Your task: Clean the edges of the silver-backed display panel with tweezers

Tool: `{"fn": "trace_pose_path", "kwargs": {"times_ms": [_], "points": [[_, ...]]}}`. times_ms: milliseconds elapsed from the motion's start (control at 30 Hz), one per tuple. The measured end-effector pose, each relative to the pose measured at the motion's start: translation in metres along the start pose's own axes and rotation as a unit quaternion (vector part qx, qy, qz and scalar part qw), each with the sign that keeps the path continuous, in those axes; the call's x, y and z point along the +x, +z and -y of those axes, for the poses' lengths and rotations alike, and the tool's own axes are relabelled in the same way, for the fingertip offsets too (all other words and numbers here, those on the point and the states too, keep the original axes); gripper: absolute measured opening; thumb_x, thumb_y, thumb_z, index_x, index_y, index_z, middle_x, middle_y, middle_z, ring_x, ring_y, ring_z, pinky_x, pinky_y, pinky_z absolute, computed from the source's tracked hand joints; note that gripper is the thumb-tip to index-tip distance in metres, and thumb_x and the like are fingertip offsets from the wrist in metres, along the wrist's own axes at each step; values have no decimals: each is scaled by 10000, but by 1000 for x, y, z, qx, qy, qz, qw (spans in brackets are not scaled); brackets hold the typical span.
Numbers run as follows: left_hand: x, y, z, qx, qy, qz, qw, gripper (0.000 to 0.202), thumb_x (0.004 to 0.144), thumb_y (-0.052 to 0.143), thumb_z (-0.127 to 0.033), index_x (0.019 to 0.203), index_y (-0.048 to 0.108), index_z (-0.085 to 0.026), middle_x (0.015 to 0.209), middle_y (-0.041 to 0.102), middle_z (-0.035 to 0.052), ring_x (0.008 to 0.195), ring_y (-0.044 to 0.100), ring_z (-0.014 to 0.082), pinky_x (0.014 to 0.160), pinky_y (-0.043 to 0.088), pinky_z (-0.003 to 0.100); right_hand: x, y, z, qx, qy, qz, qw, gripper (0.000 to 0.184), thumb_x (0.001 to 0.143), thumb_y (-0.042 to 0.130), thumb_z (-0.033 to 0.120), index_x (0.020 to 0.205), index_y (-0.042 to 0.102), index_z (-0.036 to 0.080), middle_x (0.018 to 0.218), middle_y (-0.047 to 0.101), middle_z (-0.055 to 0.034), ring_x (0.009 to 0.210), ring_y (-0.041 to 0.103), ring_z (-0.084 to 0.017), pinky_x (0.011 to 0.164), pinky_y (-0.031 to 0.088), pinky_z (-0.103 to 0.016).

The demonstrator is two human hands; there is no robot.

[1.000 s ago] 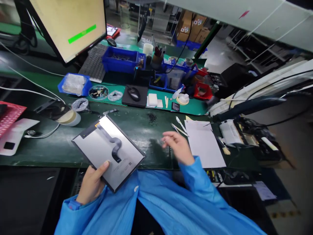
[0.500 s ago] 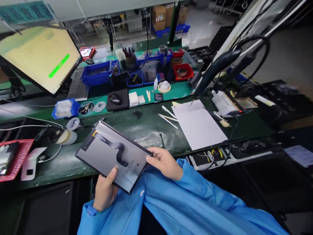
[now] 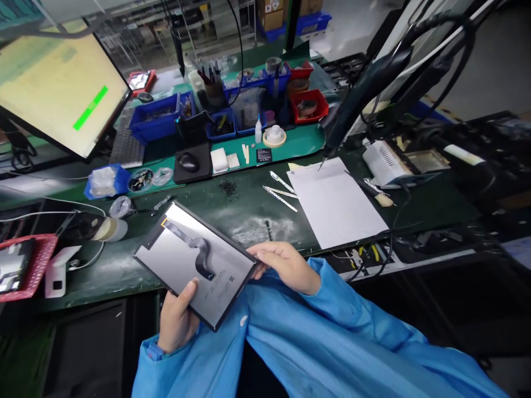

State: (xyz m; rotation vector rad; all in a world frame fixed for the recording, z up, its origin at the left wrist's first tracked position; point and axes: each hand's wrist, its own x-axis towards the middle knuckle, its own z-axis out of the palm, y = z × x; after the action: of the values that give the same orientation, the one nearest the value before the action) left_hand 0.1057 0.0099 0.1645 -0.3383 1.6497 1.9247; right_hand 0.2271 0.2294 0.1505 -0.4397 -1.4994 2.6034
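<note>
Tilted in front of my blue sleeves is a thin display panel (image 3: 170, 265), its silvery back facing up. A dark ribbon cable (image 3: 202, 251) curves over that back, and a small yellow-edged patch sits by the upper left corner. My left hand (image 3: 178, 315) grips the panel's lower left edge, thumb on the back and fingers underneath. At the right corner, my right hand (image 3: 286, 265) has its fingers closed together against the edge; the tips are partly hidden.
A white sheet (image 3: 336, 204) lies on the green bench, with tweezers (image 3: 280, 199) and other slim tools at its left. Above the sheet hangs a dark tool (image 3: 340, 121) on a cable. Blue bins (image 3: 155, 124) line the back; a monitor (image 3: 62, 83) stands left.
My right hand has shifted its fingers at the panel's corner, and the thumb has drawn back off the panel's face. The panel has turned slightly. The camera view has shifted a little.
</note>
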Motion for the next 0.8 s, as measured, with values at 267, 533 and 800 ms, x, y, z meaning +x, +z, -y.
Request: {"fn": "trace_pose_path", "kwargs": {"times_ms": [267,533,800], "points": [[13,19,-6,0,-10,15,1000,741,542,978,-383,1184,700,-138,938,780,86,1048,738,365,950,630,473,6,-15,15,-5,29,-10,1000,533,867,722,619,1091,772,138,807,789,-70,724,764,-185,675,614,-301],[8,25,-4,31,35,13,999,640,581,970,-376,1129,733,-147,981,779,108,982,749,344,927,636,476,13,-25,18,-47,47,-2,998,384,844,739,493,977,747,133,735,769,-40,673,753,-166,631,603,-276],[13,1,12,23,46,22,998,543,611,966,-409,1045,765,-151,1046,774,94,996,730,278,975,606,413,34,-22,0,-92,88,-46,991,398,759,750,497,924,639,152,599,694,16,571,742,-189,511,546,-254]]}}
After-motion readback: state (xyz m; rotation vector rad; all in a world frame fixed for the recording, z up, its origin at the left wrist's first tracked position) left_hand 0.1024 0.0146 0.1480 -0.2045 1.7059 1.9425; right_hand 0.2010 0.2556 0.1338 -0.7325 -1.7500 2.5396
